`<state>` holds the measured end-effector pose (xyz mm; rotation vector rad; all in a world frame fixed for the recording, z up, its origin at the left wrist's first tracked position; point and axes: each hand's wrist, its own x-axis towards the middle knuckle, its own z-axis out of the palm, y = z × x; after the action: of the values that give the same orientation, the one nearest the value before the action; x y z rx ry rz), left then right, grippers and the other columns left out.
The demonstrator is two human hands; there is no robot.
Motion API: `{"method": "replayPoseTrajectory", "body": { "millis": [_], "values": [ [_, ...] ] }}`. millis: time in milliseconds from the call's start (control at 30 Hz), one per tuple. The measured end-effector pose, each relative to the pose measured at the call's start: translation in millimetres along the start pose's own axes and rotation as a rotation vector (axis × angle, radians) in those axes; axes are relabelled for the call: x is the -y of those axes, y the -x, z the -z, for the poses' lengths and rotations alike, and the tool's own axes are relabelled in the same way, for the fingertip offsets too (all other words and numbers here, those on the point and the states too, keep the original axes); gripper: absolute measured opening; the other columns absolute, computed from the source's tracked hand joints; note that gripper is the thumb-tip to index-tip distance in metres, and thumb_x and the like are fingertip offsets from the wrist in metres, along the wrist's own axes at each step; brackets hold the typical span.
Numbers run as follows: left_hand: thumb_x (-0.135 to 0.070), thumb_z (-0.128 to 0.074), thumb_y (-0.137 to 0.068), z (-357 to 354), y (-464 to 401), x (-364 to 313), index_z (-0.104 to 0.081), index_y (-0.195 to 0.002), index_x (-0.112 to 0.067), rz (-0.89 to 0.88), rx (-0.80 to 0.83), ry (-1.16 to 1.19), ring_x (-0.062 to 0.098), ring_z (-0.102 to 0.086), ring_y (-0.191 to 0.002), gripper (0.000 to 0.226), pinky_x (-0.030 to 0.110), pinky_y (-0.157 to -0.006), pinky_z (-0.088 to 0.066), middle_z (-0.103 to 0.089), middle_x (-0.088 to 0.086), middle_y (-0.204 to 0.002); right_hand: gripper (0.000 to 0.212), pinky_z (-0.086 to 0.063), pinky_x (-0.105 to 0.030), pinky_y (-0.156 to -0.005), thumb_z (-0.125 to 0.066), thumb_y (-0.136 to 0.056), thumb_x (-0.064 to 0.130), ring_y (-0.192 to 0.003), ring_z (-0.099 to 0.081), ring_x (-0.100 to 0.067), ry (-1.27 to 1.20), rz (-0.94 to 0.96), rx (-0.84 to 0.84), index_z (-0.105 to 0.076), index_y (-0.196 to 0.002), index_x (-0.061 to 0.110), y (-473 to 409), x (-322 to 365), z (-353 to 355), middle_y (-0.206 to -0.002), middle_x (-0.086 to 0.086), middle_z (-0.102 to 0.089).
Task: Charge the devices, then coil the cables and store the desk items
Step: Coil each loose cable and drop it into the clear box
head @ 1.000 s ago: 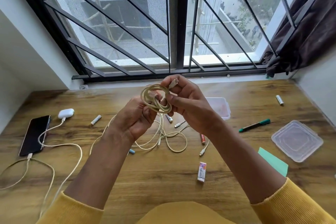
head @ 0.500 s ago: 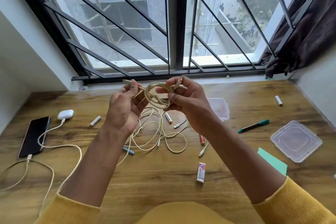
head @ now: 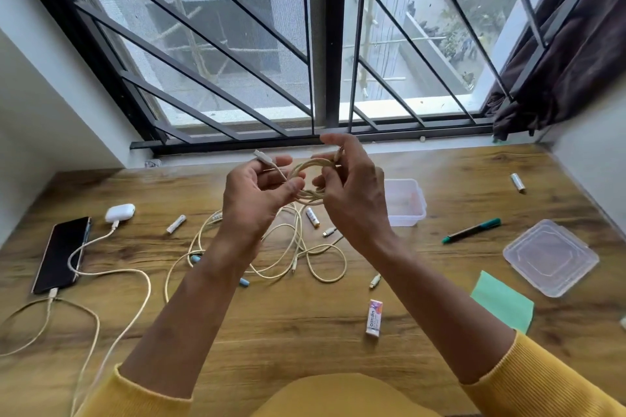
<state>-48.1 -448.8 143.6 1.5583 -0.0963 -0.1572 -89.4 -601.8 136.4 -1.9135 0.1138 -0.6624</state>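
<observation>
A cream cable is wound into a small coil (head: 310, 173) held up above the wooden desk (head: 305, 332). My right hand (head: 352, 189) pinches the coil's right side. My left hand (head: 257, 193) holds the cable's free end, its white plug (head: 261, 156) sticking up past the fingers. More cream cables (head: 298, 254) lie loose on the desk below. At the left a black phone (head: 62, 254) and a white earbud case (head: 120, 212) each have a cable plugged in.
A clear box (head: 404, 201) stands behind my right hand, its lid (head: 550, 257) at the far right. Batteries (head: 176, 224), a green marker (head: 472, 230), an eraser (head: 374, 317) and a green note pad (head: 503, 303) lie scattered. Window bars rise behind the desk.
Both hands rose slightly with the coil. My left hand let go of the coil's loops and drew the plug end out to the left.
</observation>
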Motion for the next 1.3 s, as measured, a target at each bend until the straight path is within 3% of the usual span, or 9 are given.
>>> {"method": "replayPoseTrajectory", "body": {
  "millis": [167,267,433,533,633,833,1067,1167,1300],
  "values": [
    [-0.005,-0.087,-0.085,1,0,4,-0.079,-0.11,-0.013,-0.306,-0.194,-0.473,0.006,-0.079,-0.084,0.028,0.041,-0.079,-0.067,-0.08,-0.003,-0.093,0.074,-0.065,-0.031,-0.072,-0.07,-0.093,-0.005,-0.078,-0.076,-0.006,-0.056,-0.044,0.046,-0.038,-0.156,0.017,2,2,-1,-0.102,-0.003,-0.074],
    [-0.007,-0.087,-0.085,-2,6,1,-0.076,-0.12,-0.02,-0.43,-0.289,-0.516,0.002,-0.077,-0.086,0.039,0.032,-0.078,-0.065,-0.08,-0.004,-0.092,0.081,-0.064,-0.028,-0.076,-0.071,-0.092,-0.006,-0.081,-0.077,-0.007,-0.128,-0.087,0.048,-0.032,-0.16,0.015,3,5,-3,-0.096,0.0,-0.076],
    [-0.004,-0.085,-0.087,-13,19,-3,-0.063,-0.118,-0.012,-0.57,-0.273,-0.372,0.004,-0.077,-0.102,0.039,0.035,-0.089,-0.065,-0.079,-0.002,-0.11,0.06,-0.064,-0.042,-0.085,-0.069,-0.095,0.001,-0.082,-0.078,-0.009,-0.141,-0.184,0.007,-0.045,-0.148,0.014,-2,1,-5,-0.087,-0.001,-0.079],
    [-0.008,-0.078,-0.095,-14,22,1,-0.07,-0.127,-0.012,-0.712,-0.25,-0.49,0.006,-0.075,-0.108,0.033,0.037,-0.093,-0.063,-0.077,-0.002,-0.117,0.042,-0.064,-0.05,-0.087,-0.068,-0.096,-0.001,-0.081,-0.079,-0.014,-0.238,-0.278,0.0,-0.053,-0.134,0.011,-4,2,-3,-0.093,-0.006,-0.079],
    [-0.01,-0.065,-0.104,-14,21,6,-0.069,-0.138,-0.013,-0.789,-0.114,-0.587,0.014,-0.065,-0.132,0.035,0.038,-0.105,-0.057,-0.066,0.006,-0.144,0.032,-0.064,-0.053,-0.086,-0.07,-0.094,-0.002,-0.08,-0.08,-0.019,-0.295,-0.317,-0.032,-0.059,-0.122,0.01,-7,2,0,-0.088,-0.009,-0.08],
    [-0.011,-0.071,-0.101,-9,10,12,-0.076,-0.129,-0.013,-0.642,-0.063,-0.488,0.009,-0.064,-0.131,0.029,0.039,-0.105,-0.057,-0.067,0.002,-0.143,0.024,-0.065,-0.047,-0.081,-0.072,-0.092,-0.004,-0.082,-0.078,-0.015,-0.216,-0.229,-0.023,-0.073,-0.112,0.009,-12,1,7,-0.09,-0.004,-0.079],
    [-0.014,-0.09,-0.083,-3,1,3,-0.077,-0.11,-0.018,-0.385,-0.088,-0.354,0.013,-0.079,-0.082,0.031,0.04,-0.073,-0.066,-0.081,-0.001,-0.092,0.034,-0.063,-0.029,-0.085,-0.047,-0.102,-0.008,-0.104,-0.075,-0.012,-0.133,-0.026,0.1,-0.052,-0.132,0.007,-8,10,5,-0.121,-0.009,-0.075],
    [-0.02,-0.093,-0.08,3,-4,1,-0.07,-0.119,-0.024,-0.302,-0.129,-0.442,0.004,-0.077,-0.079,0.045,0.028,-0.071,-0.063,-0.079,-0.006,-0.088,0.014,-0.064,-0.041,-0.085,-0.051,-0.104,-0.003,-0.107,-0.075,-0.013,-0.138,0.039,0.118,-0.056,-0.114,0.004,-5,8,5,-0.114,-0.009,-0.077],
    [-0.019,-0.091,-0.083,5,-4,-1,-0.079,-0.101,-0.028,-0.309,-0.169,-0.503,-0.001,-0.076,-0.075,0.024,0.036,-0.074,-0.067,-0.078,-0.013,-0.083,0.014,-0.063,-0.044,-0.081,-0.063,-0.099,-0.002,-0.096,-0.076,-0.01,-0.06,0.065,0.18,-0.07,-0.105,0.008,-8,2,6,-0.106,-0.002,-0.078]
  ]
}}
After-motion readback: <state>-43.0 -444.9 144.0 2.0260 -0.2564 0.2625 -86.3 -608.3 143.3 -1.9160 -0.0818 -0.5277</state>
